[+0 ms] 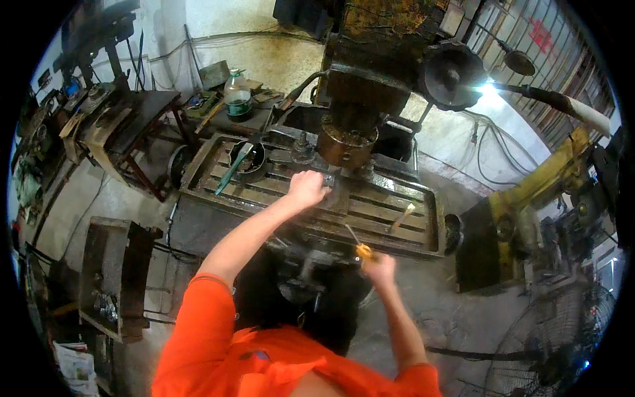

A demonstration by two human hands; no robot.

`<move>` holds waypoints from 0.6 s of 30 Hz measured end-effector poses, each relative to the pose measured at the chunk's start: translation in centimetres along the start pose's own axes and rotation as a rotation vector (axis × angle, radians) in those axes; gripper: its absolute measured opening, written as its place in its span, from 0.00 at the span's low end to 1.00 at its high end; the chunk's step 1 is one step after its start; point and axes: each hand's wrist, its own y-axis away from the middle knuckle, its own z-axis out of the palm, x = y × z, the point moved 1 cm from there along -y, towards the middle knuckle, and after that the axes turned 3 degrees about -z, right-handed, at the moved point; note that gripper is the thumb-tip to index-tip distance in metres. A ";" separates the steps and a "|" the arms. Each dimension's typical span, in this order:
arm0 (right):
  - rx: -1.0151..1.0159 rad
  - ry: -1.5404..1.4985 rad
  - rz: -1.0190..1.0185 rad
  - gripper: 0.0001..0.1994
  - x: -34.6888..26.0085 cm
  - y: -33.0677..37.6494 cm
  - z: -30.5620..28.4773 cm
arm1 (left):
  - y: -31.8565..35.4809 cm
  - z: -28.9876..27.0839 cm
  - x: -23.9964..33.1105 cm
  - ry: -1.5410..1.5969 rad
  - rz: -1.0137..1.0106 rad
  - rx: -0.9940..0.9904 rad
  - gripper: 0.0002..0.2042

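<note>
My left hand (308, 190) is closed in a fist over the slotted machine table (264, 199), just in front of the dark round spindle head (346, 140). A small dark metal piece (328, 180) shows beside its knuckles; what the fingers grip is hidden. Off the table's front edge, my right hand (380, 267) is wrapped round the yellow handle of a screwdriver (363, 251). Its thin metal shaft points up and left toward the table. A brush (402, 218) with pale bristles lies on the right of the table.
A round pot (253, 173) with a green-handled brush (229, 174) stands on the table's left. Behind it is a clear plastic bottle (237, 96). A lit lamp (488, 88) hangs at right. A metal box (106, 278) stands at left; a large fan (552, 337) is at lower right.
</note>
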 end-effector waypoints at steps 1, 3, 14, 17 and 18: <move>-0.010 -0.026 -0.006 0.14 0.8 0.5 -0.1 | -0.5 0.7 0.0 0.037 0.006 0.029 0.19; -0.033 -0.079 -0.017 0.14 0.9 1.3 -1.5 | -1.4 1.3 0.2 0.076 0.024 0.078 0.18; 0.151 -0.067 -0.160 0.13 -6.6 -3.4 -19.4 | -2.3 1.5 -0.7 0.040 0.026 0.180 0.16; 0.622 0.154 -0.613 0.18 -9.3 -9.4 -28.9 | -2.5 1.7 -0.8 0.086 -0.014 0.198 0.18; 0.619 -0.178 -0.782 0.20 -8.3 -11.6 -33.5 | -2.8 1.8 -0.6 0.113 -0.021 0.206 0.19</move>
